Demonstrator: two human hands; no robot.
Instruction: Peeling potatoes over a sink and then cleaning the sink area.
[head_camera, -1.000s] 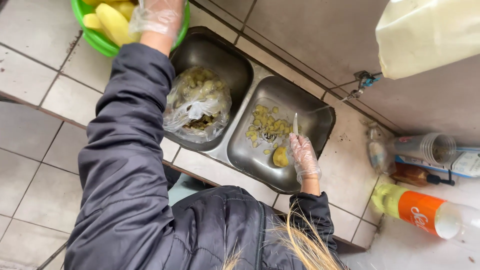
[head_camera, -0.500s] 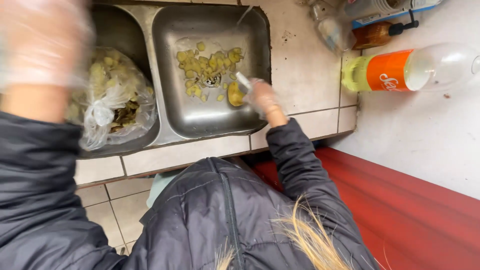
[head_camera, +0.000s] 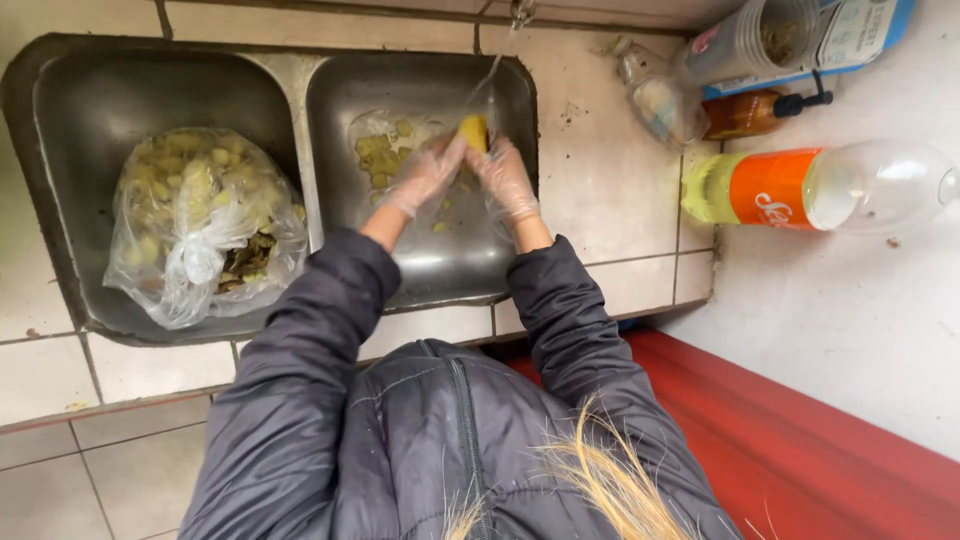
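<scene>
Both my hands wear clear plastic gloves and meet over the right sink basin (head_camera: 500, 270). My left hand (head_camera: 428, 172) and my right hand (head_camera: 506, 180) together hold a yellow peeled vegetable piece (head_camera: 473, 130). A thin stream of water (head_camera: 492, 68) runs down onto it from the tap (head_camera: 520, 10) at the top edge. Yellow-green peelings (head_camera: 380, 155) lie on the basin floor under my hands. My dark jacket sleeves fill the lower middle of the view.
The left sink basin (head_camera: 60, 120) holds a tied clear plastic bag (head_camera: 200, 225) of peelings. On the tiled counter to the right lie an orange-labelled plastic bottle (head_camera: 790, 188), a brown pump bottle (head_camera: 750, 112), a small clear bottle (head_camera: 655, 95) and a clear tub (head_camera: 745, 40). A red surface (head_camera: 800, 440) runs along the lower right.
My left hand has come over from the green bowl on the left to the right basin. Both hands now grip the yellow piece under the water. The view has swung to the right.
</scene>
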